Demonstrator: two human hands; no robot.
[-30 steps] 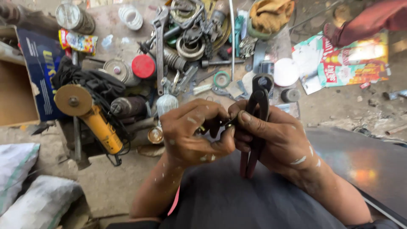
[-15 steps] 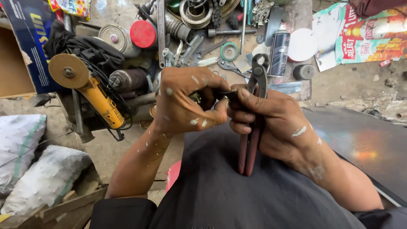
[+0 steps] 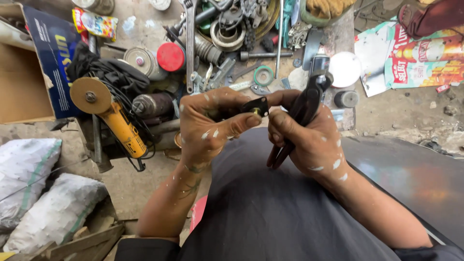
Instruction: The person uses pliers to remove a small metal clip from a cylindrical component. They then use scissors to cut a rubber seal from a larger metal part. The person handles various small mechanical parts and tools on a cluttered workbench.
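1. Hands over a dark lap: left hand pinches a small black part.
2. Right hand, beside the part, grips closed pliers.
3. Best steady the part before squeezing.

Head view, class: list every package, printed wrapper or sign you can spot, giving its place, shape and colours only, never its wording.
Cardboard box: far left, open, brown, with a dark blue printed flap.
Snack packet: top left on the ground, small, flat, red and yellow.
Printed poster sheet: top right on the ground, flat, crumpled, red, green and white with a bottle picture.
White sacks: bottom left, bulging, woven; one has a green stripe.
No screens show.
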